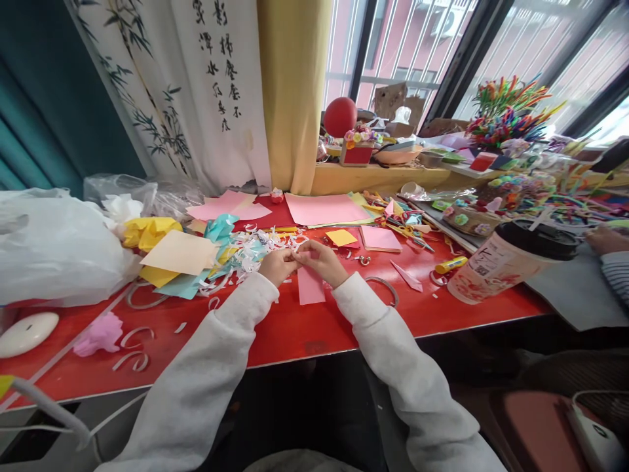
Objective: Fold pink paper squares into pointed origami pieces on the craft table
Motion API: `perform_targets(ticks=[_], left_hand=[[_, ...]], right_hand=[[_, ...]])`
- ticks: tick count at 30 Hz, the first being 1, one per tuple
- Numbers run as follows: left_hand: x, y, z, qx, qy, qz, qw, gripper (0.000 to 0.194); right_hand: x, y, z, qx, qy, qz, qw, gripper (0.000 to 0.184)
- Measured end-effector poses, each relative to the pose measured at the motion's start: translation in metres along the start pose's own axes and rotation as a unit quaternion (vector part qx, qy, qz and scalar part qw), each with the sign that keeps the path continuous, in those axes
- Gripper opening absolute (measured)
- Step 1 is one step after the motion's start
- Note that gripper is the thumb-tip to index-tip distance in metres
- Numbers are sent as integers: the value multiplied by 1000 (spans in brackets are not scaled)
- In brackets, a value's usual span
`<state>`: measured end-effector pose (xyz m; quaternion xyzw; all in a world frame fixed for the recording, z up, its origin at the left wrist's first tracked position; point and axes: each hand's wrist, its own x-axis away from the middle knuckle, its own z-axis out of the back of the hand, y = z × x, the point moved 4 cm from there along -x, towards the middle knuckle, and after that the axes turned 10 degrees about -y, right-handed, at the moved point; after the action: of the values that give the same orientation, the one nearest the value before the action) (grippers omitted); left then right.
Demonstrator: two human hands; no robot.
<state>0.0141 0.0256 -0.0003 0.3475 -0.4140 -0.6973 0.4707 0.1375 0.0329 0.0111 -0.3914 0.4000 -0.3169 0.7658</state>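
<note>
In front of me, my left hand [278, 265] and my right hand [322, 261] meet fingertip to fingertip just above the table. Both are closed in a pinch, and a thin pale paper strip [301, 246] curls up at the fingertips; most of it is hidden by the fingers. Under my right hand lies a pink paper rectangle [311, 288], partly covered by it. White and blue paper shreds [250, 252] heap up just left of my left hand. Beyond my right hand sit an orange paper square [341, 238] and a stack of small pink sheets [381, 238].
A lidded paper cup [511, 259] leans at the right beside a yellow glue stick [451, 265]. Large pink sheets [327, 210] and scissors [410, 231] lie toward the back. A white plastic bag [59, 249] fills the left. Another person's hand [608, 240] rests at far right.
</note>
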Motion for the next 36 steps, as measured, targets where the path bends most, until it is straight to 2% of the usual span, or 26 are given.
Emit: perform_targets(ticks=[2, 6, 11, 13, 18, 20, 22, 23, 24, 25, 28, 30, 32, 36], left_hand=[[-1, -1, -4, 3, -16, 0, 1000, 23], [0, 0, -7, 0, -3, -7, 1000, 26], [3, 6, -14, 27, -61, -12, 998, 30], [4, 8, -15, 48, -81, -4, 996, 30], [9, 14, -15, 44, -123, 26, 991, 29], [16, 17, -19, 37, -179, 38, 982, 28], [24, 20, -27, 47, -276, 40, 959, 25], [26, 21, -28, 53, -302, 35, 951, 24], [26, 22, -27, 57, -295, 25, 953, 23], [24, 23, -22, 59, -255, 12, 965, 23], [16, 21, -3, -11, -42, -31, 999, 29], [13, 20, 3, -104, 57, -47, 992, 30], [11, 19, 3, -167, 88, -64, 980, 28], [10, 15, -4, -135, 49, -61, 988, 21]], right_hand=[[2, 1, 1, 27, 26, -7, 999, 23], [1, 12, 15, 31, 64, -28, 997, 25], [0, 31, 43, 30, 190, -68, 979, 25], [-1, 33, 43, 24, 205, -77, 975, 25], [-2, 33, 41, -1, 192, -90, 977, 25], [1, 35, 54, 1, 230, -95, 969, 26], [7, 38, 73, -5, 291, -102, 951, 27], [10, 40, 79, -18, 302, -111, 947, 28], [11, 41, 82, -34, 298, -116, 947, 29], [10, 41, 82, -53, 272, -119, 953, 29], [3, 34, 60, -96, 141, -100, 980, 30], [-1, 26, 40, -115, 72, -83, 987, 31], [-3, 19, 25, -140, 20, -83, 986, 33], [-2, 8, 16, -142, -21, -68, 987, 32]])
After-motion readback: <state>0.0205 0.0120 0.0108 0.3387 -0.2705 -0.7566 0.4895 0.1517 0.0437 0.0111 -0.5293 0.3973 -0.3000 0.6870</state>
